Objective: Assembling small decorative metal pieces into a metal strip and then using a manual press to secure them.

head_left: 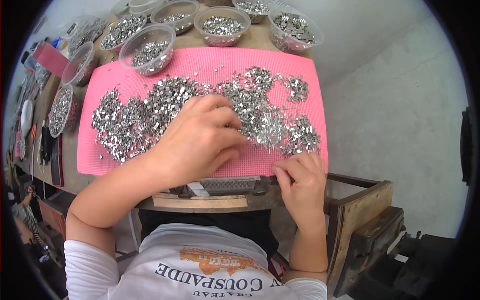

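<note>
Small shiny metal pieces [170, 97] lie in heaps across a pink textured mat [305, 70]. My left hand [200, 135] reaches over the middle of the heaps. Its fingers are curved and apart, with the tips close to the pieces, and I see nothing held in it. At the mat's front right edge, my right hand [302, 177] is closed, thumb against the curled fingers. Whatever it may pinch is too small or hidden. It rests beside the right end of a dark metal fixture with a perforated strip [227, 185], which runs along the mat's front edge.
Clear plastic bowls with metal pieces, such as a round bowl [222, 25] and a tilted tub [62, 110], line the mat's back and left. Dark hand tools [45, 145] lie at left. A wooden frame [362, 215] stands right of the bench, beside black machinery [420, 260].
</note>
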